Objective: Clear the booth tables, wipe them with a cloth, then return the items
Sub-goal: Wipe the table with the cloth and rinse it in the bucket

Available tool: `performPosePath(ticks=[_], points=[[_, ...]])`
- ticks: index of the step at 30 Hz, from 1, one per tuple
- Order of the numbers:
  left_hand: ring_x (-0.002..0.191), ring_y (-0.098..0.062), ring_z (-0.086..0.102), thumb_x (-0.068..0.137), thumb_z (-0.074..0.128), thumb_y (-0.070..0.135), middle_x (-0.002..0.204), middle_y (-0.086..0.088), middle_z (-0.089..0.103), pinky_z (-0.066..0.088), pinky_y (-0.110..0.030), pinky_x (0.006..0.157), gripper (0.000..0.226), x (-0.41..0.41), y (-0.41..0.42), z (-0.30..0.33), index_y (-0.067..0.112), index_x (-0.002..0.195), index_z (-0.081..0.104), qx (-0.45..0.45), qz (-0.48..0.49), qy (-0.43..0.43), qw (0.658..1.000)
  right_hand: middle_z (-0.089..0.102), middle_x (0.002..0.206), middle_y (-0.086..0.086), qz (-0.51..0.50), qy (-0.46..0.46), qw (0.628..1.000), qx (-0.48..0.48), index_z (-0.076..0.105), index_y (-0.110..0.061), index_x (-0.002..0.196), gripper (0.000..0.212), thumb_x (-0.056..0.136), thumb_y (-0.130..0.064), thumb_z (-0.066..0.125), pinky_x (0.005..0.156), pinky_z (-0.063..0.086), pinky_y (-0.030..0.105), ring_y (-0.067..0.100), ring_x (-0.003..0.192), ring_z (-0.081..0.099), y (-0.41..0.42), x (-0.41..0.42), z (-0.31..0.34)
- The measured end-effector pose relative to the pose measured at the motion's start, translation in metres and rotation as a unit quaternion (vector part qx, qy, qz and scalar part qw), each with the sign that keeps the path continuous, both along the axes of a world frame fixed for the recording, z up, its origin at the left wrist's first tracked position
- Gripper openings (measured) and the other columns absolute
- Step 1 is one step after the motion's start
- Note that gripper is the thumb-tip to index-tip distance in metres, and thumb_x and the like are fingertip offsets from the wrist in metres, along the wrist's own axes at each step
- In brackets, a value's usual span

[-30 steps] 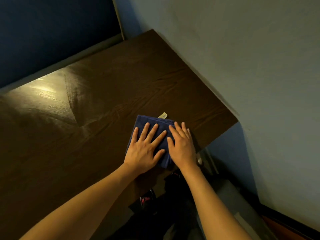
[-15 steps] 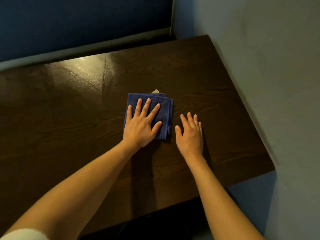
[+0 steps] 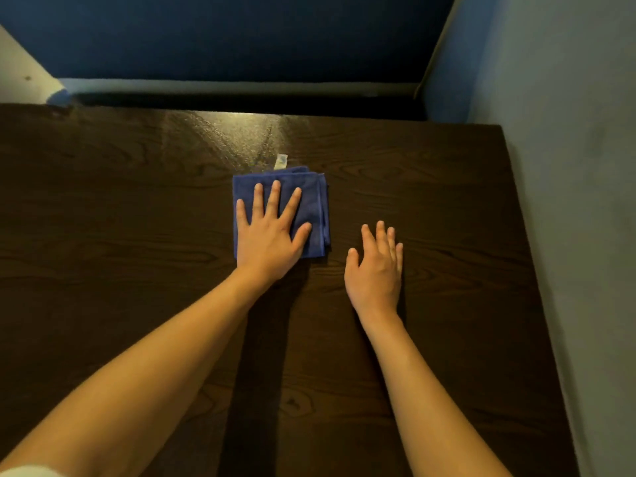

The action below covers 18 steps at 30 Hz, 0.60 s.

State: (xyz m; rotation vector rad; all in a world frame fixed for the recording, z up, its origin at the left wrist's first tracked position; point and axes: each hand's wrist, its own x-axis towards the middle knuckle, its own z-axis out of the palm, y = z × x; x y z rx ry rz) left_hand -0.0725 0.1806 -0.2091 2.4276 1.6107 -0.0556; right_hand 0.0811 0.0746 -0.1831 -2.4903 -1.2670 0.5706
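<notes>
A folded blue cloth (image 3: 311, 201) with a small white tag lies on the dark wooden booth table (image 3: 137, 218), a little past its middle. My left hand (image 3: 270, 232) presses flat on the cloth with its fingers spread. To the right of the cloth, my right hand (image 3: 377, 266) rests flat on the bare wood with straight fingers, apart from the cloth. A damp streaky sheen shows on the wood just beyond the cloth.
A dark blue booth backrest (image 3: 241, 32) rises behind the table's far edge. A pale blue wall (image 3: 568, 166) runs along the table's right side. A white surface (image 3: 20, 74) shows at the far left corner.
My left hand slid the cloth forward, away from the table's near edge. My right hand came off the cloth and now lies on the wood beside it. The view has swung round.
</notes>
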Motion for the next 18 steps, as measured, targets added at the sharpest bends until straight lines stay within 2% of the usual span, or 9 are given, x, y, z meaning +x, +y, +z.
performPosePath(ticks=[6,12,18], points=[[0.155,-0.031,-0.008,0.097,0.012,0.069,0.169,-0.003,0.001,-0.004,-0.059,0.122,0.071,-0.009,-0.044,-0.003,0.038,0.161,0.003,0.0,0.006,0.014,1.0,0.024,0.164,0.007,0.018,-0.013,0.999,0.028,0.039,-0.02,0.152,0.051,0.103,-0.028,0.048,0.124,0.001,0.042,0.024,0.154,0.011,0.036,-0.003,-0.004],[0.156,-0.031,-0.005,0.098,0.015,0.066,0.17,-0.004,0.003,-0.003,-0.059,0.122,0.07,0.024,0.011,-0.005,0.039,0.161,0.005,0.014,0.004,-0.001,1.0,0.029,0.162,0.007,0.043,-0.038,0.998,0.04,0.043,-0.022,0.15,0.049,0.102,-0.032,0.05,0.124,0.006,0.043,0.025,0.153,0.017,0.06,0.019,-0.012],[0.156,-0.031,-0.003,0.1,0.019,0.064,0.17,-0.005,0.004,-0.004,-0.059,0.122,0.068,0.069,0.084,-0.008,0.035,0.161,0.01,0.027,-0.007,0.001,1.0,0.031,0.161,0.005,0.025,-0.051,0.997,0.049,0.044,-0.022,0.149,0.046,0.103,-0.024,0.047,0.124,0.004,0.044,0.024,0.153,0.017,0.081,0.026,-0.015]])
